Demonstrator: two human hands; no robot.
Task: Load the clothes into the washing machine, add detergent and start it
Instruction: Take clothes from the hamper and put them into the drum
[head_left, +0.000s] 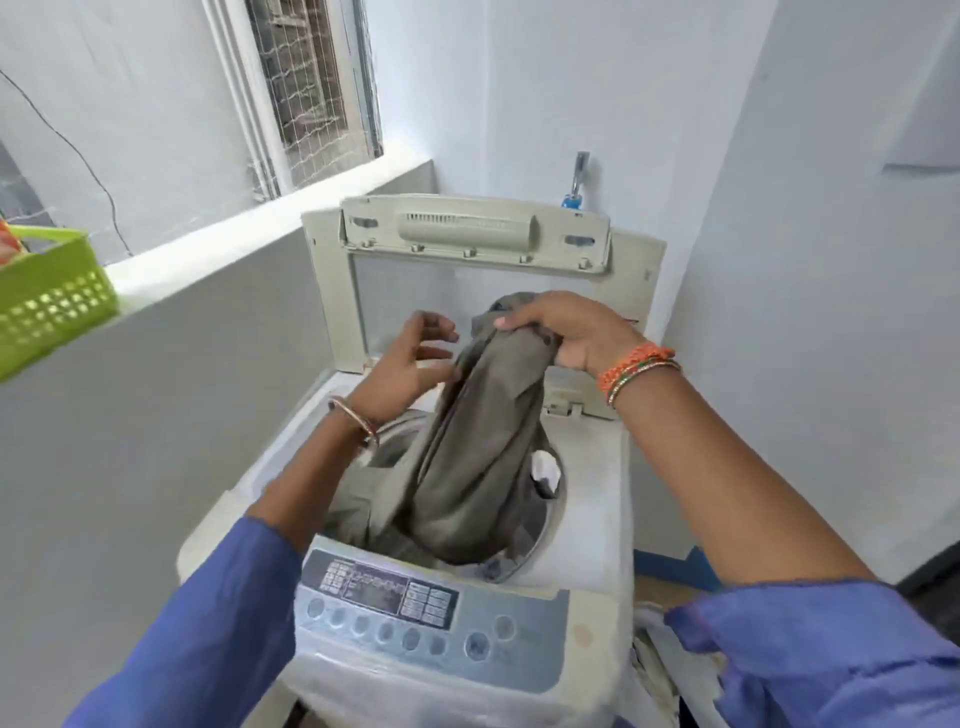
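So it's a top-loading washing machine (587, 525) squeezed into a narrow corner, lid (467, 244) flipped all the way up and leaning back toward the wall. The right hand (566, 332) is up over the drum with its fingers (511, 318) clamped around the bunched top of a grey-brown garment (467, 467), and the rest of that cloth hangs straight down into the drum opening, where more of the same drab fabric is already piled up. The left hand (405, 364) is just beside the hanging cloth with its fingers (439, 330) spread and curled, not gripping anything, though the lower ones look like they're brushing the fabric edge. Something small and white (545, 470) pokes out at the right rim of the drum, can't tell what it is. Closer to the camera is the control panel (410, 613) with a row of round buttons, under a clear plastic cover by the look of it. Space is tight: a grey half wall (182, 374) with a white ledge runs along the left side right up against the machine, and a lime green plastic basket (52, 301) sits on that ledge at the far left. Behind the lid there's a tap (577, 179) with a blue fitting on the back wall, and a meshed window (317, 83) higher up on the left. Both wrists have bangles and both sleeves are blue.
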